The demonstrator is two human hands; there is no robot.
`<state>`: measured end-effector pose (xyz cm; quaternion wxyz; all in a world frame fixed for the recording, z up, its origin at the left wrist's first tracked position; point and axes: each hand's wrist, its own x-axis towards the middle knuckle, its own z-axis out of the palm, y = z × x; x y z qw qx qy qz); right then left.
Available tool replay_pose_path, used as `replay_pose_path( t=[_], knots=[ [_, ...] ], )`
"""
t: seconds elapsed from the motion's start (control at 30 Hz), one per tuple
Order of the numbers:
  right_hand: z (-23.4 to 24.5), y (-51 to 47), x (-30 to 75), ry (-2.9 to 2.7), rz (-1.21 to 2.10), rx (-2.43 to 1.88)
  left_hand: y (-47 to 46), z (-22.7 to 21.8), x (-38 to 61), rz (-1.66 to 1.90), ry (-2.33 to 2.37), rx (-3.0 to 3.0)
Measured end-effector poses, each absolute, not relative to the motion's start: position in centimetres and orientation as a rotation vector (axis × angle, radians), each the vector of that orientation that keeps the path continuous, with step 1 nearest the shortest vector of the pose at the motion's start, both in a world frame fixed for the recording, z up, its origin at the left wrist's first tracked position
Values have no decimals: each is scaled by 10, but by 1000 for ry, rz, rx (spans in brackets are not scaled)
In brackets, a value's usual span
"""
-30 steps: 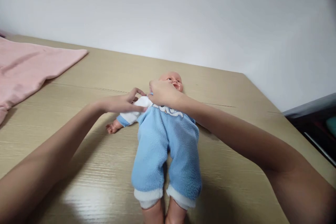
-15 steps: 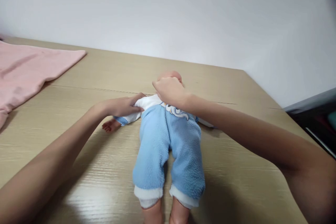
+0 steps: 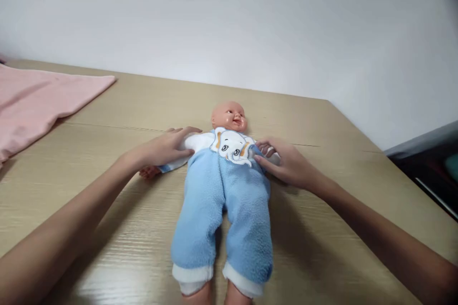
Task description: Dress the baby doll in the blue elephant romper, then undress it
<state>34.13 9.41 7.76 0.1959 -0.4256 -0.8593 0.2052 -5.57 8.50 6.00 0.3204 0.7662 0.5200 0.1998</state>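
A baby doll [image 3: 229, 190] lies on its back on the wooden table, its head away from me. It wears a blue fleece outfit with white cuffs and an elephant face [image 3: 232, 145] on the chest. My left hand [image 3: 166, 147] is wrapped over the white sleeve [image 3: 198, 141] at the doll's left-hand side in the view, thumb and fingers to either side. Below it the doll's small hand [image 3: 148, 172] pokes out. On the other side, my right hand [image 3: 284, 159] curls its fingers around the doll's other sleeve, partly hiding it. The doll's feet are out of frame.
A pink cloth [image 3: 46, 97] lies spread at the left of the table [image 3: 143, 105]. A white wall [image 3: 229, 24] rises behind the table. Beyond the right edge stands a dark object [image 3: 429, 162], partly cut off.
My right hand has moved from over the doll's neck and upper chest down to the sleeve at the right, uncovering the head and elephant face. My left hand stays on its sleeve.
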Motion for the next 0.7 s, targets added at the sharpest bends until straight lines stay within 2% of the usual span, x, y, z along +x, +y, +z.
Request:
replay_pose_path(
  t=[0.1, 0.17, 0.23, 0.4, 0.57, 0.63, 0.7],
  knots=[
    [55, 83, 378, -2399, 222, -1124, 77, 81, -37, 560, 1357, 2197],
    [41, 79, 399, -2394, 168, -1090, 72, 95, -14, 721, 1287, 2291],
    [29, 76, 416, -2378, 227, -1094, 70, 102, 17, 788, 1120, 2412],
    [11, 73, 443, -2277, 354, -1199, 99, 97, 87, 509, 914, 2709],
    [15, 68, 456, -2099, 827, -1325, 133, 80, 112, 382, 842, 2725],
    [22, 67, 459, -2041, 840, -1327, 135, 74, 112, 396, 813, 2753],
    [30, 67, 459, -1971, 719, -1267, 133, 69, 111, 443, 791, 2772]
  ],
)
